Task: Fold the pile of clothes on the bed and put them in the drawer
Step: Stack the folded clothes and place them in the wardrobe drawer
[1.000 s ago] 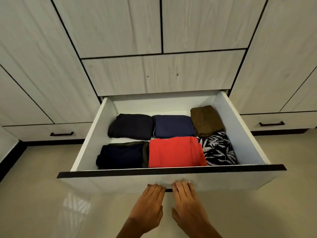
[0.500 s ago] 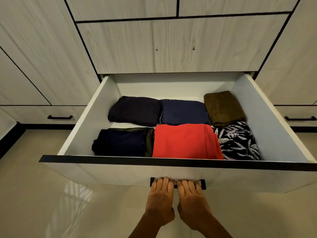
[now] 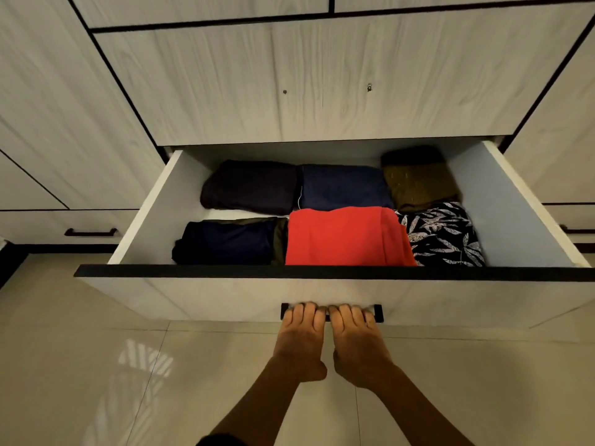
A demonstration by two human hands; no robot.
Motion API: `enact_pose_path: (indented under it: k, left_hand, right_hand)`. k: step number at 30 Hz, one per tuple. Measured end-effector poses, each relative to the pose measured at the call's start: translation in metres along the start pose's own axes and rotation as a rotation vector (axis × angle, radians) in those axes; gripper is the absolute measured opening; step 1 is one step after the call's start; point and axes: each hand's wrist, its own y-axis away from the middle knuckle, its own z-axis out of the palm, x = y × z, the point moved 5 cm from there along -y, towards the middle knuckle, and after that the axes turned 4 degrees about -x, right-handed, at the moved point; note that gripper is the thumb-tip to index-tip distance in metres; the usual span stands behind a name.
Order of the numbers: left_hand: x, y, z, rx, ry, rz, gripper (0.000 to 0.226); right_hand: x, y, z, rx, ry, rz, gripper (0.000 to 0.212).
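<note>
A white drawer (image 3: 151, 297) stands pulled out of the wardrobe, partly slid under the panel above. Inside lie several folded clothes: a red piece (image 3: 346, 238) front middle, a navy one (image 3: 225, 243) front left, a leaf-print one (image 3: 446, 236) front right, a black one (image 3: 251, 186), a blue one (image 3: 344, 186) and an olive one (image 3: 418, 183) behind. My left hand (image 3: 301, 341) and my right hand (image 3: 355, 341) sit side by side with fingers curled over the black drawer handle (image 3: 379, 313).
Pale wood-grain wardrobe doors (image 3: 289, 85) rise behind the drawer. Closed low drawers with black handles flank it on the left (image 3: 90, 232) and the right (image 3: 576, 228). Glossy beige floor tiles (image 3: 96, 365) lie below.
Both hands went from flat against the drawer front to gripping its handle. The drawer has slid back, so the rear clothes now lie under the panel's shadow.
</note>
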Motion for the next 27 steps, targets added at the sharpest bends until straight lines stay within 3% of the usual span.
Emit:
enact_pose_path:
  k: [6, 9, 12, 16, 27]
  left_hand:
    - [-0.014, -0.049, -0.021, -0.002, -0.114, 0.041, 0.086]
    - [-0.022, -0.074, -0.035, 0.016, -0.143, 0.018, 0.089]
    - [-0.033, -0.112, -0.045, -0.069, -0.173, 0.013, 0.087]
    - [-0.048, -0.16, -0.061, -0.038, -0.186, -0.023, 0.085]
    - [-0.082, -0.271, -0.104, 0.02, -0.181, -0.079, 0.092]
  right_hand:
    - [0.019, -0.05, -0.006, -0.038, 0.051, 0.006, 0.07]
    - [0.03, -0.077, -0.007, -0.105, 0.044, 0.02, 0.08]
    - [0.041, -0.112, -0.015, -0.152, 0.046, 0.016, 0.092]
    - [0.063, -0.157, -0.015, -0.239, 0.071, 0.003, 0.086]
    - [0.111, -0.273, -0.019, -0.173, 0.15, -0.037, 0.094]
